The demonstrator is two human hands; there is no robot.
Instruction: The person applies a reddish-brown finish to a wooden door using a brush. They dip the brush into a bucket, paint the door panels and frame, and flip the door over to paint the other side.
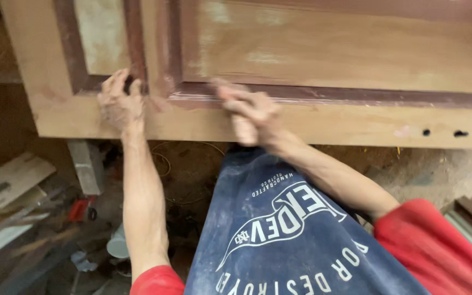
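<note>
Door panel (323, 52) is the landmark: a wooden panelled door, raised off the floor, its long bottom rail running across my view, dark reddish moulding framing the recessed panels. My left hand (120, 101) sits at the moulding corner where the vertical stile between the two panels meets the rail; fingers curled and pressed in over something small and dark (129, 83), probably a scrap of abrasive, can't confirm. Grip there is nearly closed, pinching into the groove. My right hand (249, 112) is further right along the same rail, on the moulding edge of the bigger panel; it's motion-blurred, fingers bent, and I cannot tell whether that grip holds anything. Judgement on doing this well: keep strokes along the grain and along the moulding line, light pressure in the corner so the profile doesn't get rounded, steady the door with the free hand. Pale rubbed patches show on both panel faces. Two dark holes (442, 133) sit in the rail far right of the hands. Below the door: dusty floor (427, 175), scrap wood strips (12, 180) lower left, a white cup (118, 243) by my left forearm.
</note>
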